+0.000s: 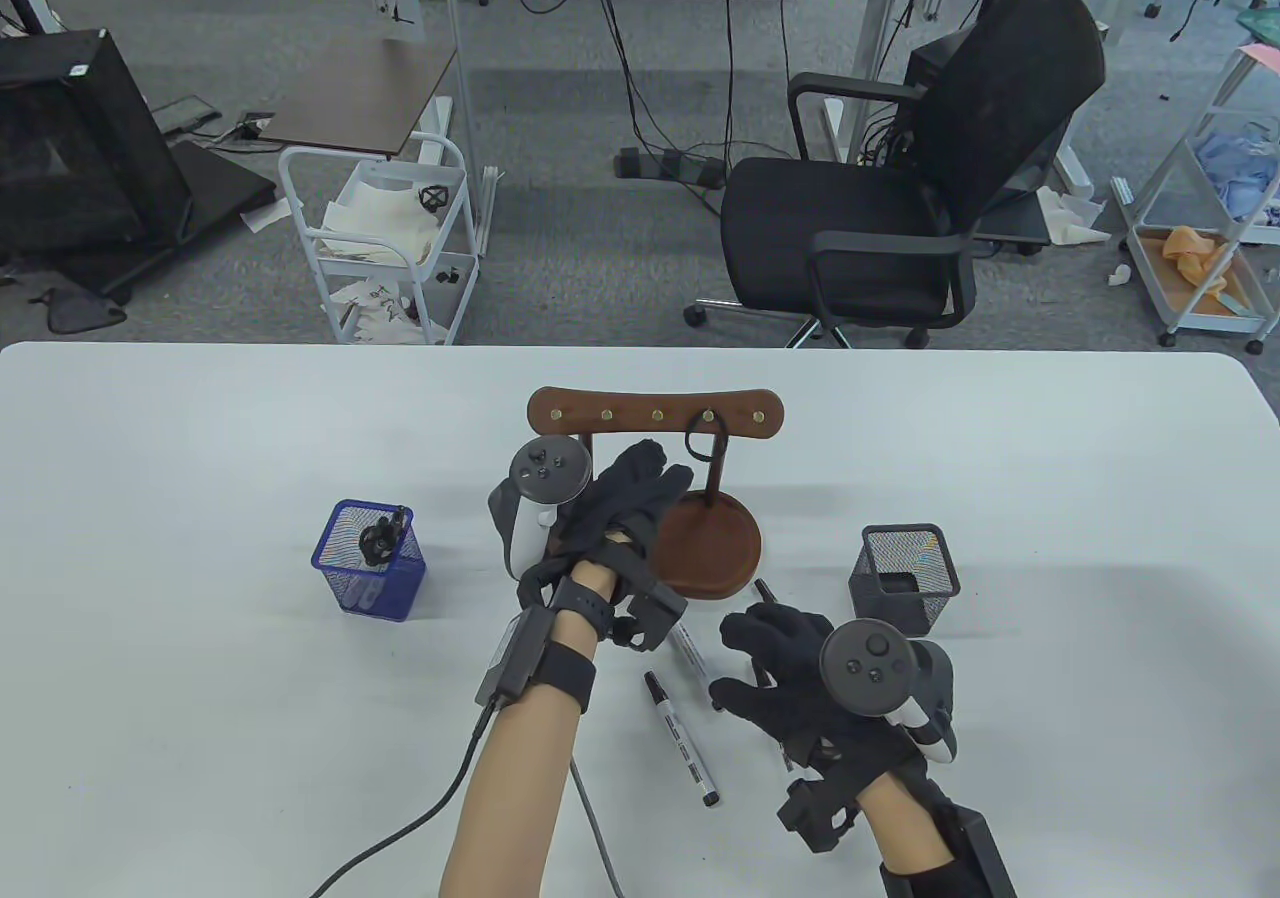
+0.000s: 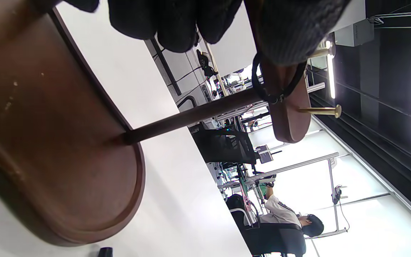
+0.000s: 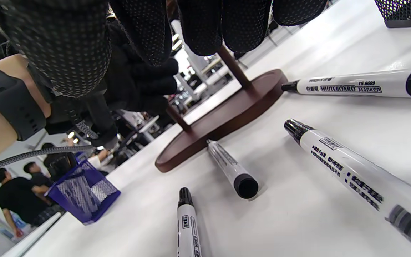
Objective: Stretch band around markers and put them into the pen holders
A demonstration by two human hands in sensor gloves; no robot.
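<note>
A black band (image 1: 703,444) hangs from a brass hook on the wooden stand (image 1: 706,550). My left hand (image 1: 665,475) reaches over the stand's base with its fingers stretched out. In the left wrist view one fingertip (image 2: 291,34) covers the top of the band (image 2: 280,89); I cannot tell if it grips it. My right hand (image 1: 745,660) hovers with loosely curved fingers (image 3: 205,28) over several white whiteboard markers (image 1: 682,738) (image 3: 348,160) lying loose on the table, holding nothing. The blue mesh holder (image 1: 372,566) at the left has banded markers in it. The black mesh holder (image 1: 905,578) stands at the right.
A cable (image 1: 400,838) runs from my left wrist off the table's front edge. Beyond the far edge stand a black office chair (image 1: 880,188) and a white cart (image 1: 380,238). People are visible in the background of the wrist views.
</note>
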